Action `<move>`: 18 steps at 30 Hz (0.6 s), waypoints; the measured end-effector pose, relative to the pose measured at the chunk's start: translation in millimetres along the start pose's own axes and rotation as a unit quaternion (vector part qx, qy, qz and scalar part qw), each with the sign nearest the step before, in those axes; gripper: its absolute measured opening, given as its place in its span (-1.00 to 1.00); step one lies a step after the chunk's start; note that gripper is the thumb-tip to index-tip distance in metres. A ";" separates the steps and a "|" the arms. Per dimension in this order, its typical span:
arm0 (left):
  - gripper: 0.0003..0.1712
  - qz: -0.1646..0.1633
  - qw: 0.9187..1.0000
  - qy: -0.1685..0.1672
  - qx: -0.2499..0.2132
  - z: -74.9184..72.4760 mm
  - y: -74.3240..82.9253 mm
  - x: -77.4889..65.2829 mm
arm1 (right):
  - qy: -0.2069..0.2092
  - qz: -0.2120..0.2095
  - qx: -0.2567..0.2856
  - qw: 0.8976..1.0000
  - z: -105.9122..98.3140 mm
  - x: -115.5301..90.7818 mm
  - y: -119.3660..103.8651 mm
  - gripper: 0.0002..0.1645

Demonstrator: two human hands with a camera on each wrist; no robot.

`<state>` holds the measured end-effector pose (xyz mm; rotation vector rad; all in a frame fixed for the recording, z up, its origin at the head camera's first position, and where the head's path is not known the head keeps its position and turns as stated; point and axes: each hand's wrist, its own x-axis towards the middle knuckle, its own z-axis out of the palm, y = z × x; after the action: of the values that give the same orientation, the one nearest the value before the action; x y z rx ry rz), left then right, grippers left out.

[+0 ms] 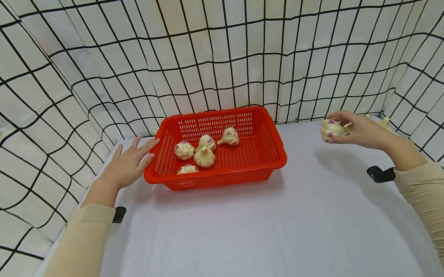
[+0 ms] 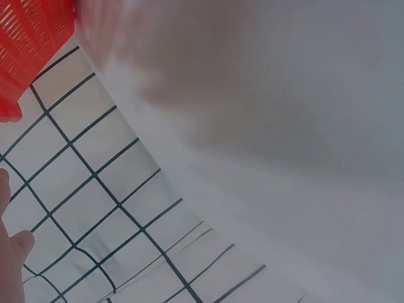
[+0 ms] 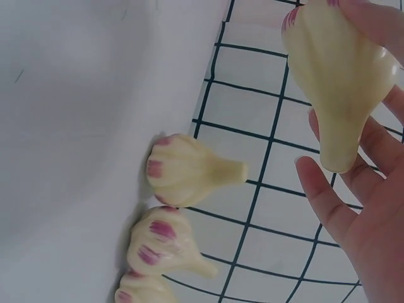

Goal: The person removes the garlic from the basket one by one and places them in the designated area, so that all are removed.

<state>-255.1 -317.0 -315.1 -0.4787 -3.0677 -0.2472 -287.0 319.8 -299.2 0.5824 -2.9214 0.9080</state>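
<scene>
My right hand (image 1: 366, 130) holds a garlic bulb (image 1: 331, 130) between thumb and fingers, raised at the right side of the table. In the right wrist view that bulb's pale stem points down past the fingers. With fingers spread and straight, my left hand (image 1: 130, 165) rests its fingertips at the left rim of a red plastic basket (image 1: 224, 179). Several cream garlic bulbs with purple marks, one of them this stubby-stemmed bulb (image 1: 204, 157), lie in the basket's left and middle part. The left wrist view shows only part of the left hand's fingers.
More garlic bulbs (image 3: 164, 240) lie in a row on the white table (image 1: 226, 237) at the right, mostly hidden behind the right hand in the head view. A black wire grid (image 1: 226, 55) with white backing rises along the back and both sides.
</scene>
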 end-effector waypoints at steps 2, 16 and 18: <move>-0.22 0.000 1.000 -0.001 -0.002 -0.1 0.0 -0.2 | 0.001 -0.001 0.001 1.000 -0.2 -1.1 3.9 -0.17; -0.22 -0.001 1.000 -0.001 -0.002 0.1 0.2 -0.5 | -0.017 0.025 -0.026 0.999 2.2 -7.4 29.6 -0.13; -0.22 -0.001 1.000 -0.001 -0.001 -0.1 0.5 -0.5 | -0.018 0.029 -0.029 0.999 2.6 -8.1 33.2 -0.12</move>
<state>-254.4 -316.6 -315.0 -0.4767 -3.0698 -0.2507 -291.2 346.3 -320.5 0.5195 -2.9996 0.8235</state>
